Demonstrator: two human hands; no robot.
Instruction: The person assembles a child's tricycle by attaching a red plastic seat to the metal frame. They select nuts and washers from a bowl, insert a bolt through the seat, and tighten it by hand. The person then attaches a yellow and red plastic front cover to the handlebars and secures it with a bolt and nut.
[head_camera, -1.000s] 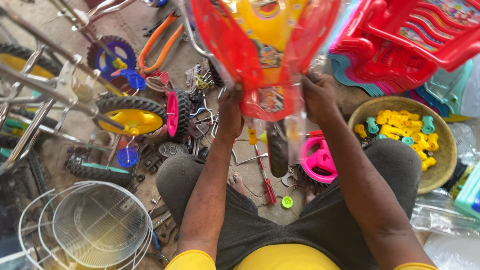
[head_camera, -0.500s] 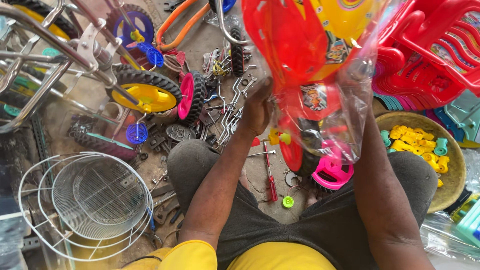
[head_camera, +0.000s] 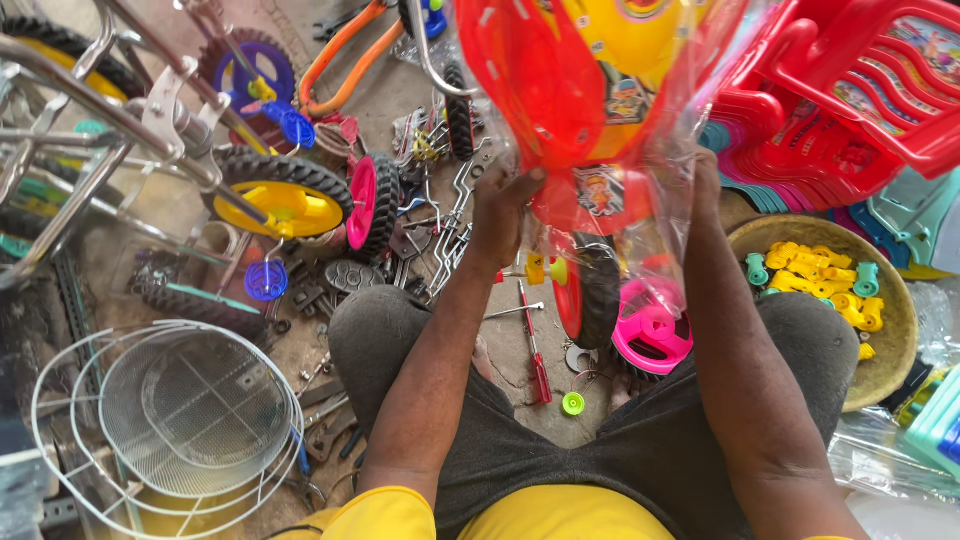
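Observation:
I hold up a red and yellow plastic toy tricycle body (head_camera: 560, 90), wrapped in clear plastic film (head_camera: 690, 130), above my lap. My left hand (head_camera: 505, 215) grips its lower left edge. My right hand (head_camera: 705, 185) grips the right side through the film and is partly hidden by it. Under the body hang a black wheel with a red hub (head_camera: 590, 295) and a pink wheel (head_camera: 652, 335). A red-handled screwdriver (head_camera: 535, 350) lies on the floor between my knees.
A shallow basket (head_camera: 890, 370) of yellow and green plastic parts sits at right. Stacked red plastic seats (head_camera: 850, 100) lie at the upper right. Wire baskets (head_camera: 170, 420) stand at lower left, with metal tricycle frames (head_camera: 110, 110), wheels (head_camera: 290, 200) and loose hardware around.
The wrapped toy body has swung to the right and tilted, and my hands moved with it. My view shifted left over the floor.

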